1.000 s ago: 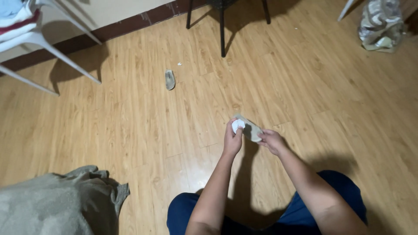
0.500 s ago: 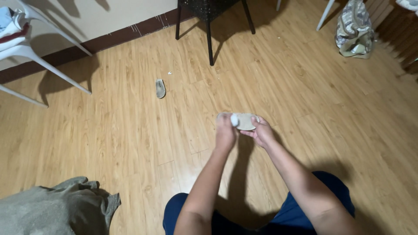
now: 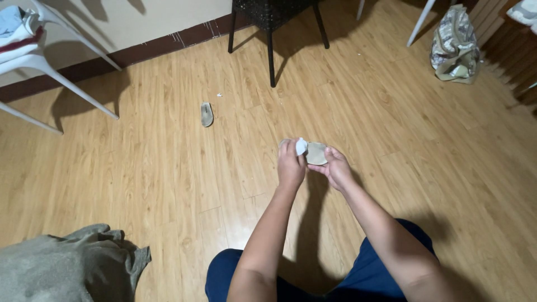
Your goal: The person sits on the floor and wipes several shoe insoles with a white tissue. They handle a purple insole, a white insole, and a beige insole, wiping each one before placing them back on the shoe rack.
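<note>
Nearest us lies a grey cloth (image 3: 61, 265) on the floor (image 3: 168, 184). Above our knees, both hands grasp one small sock (image 3: 314, 152): the left hand (image 3: 291, 166) clenches its white end, the right hand (image 3: 337, 169) pinches the beige part. We judge it is best to keep it taut. Its long axis runs left to right. Farther, a second sock (image 3: 207, 114) lies alone.

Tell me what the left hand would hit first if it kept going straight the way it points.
Probably bare wooden floor past the sock it holds; farther on stands the black chair, though depth is unclear. Left hand.
</note>
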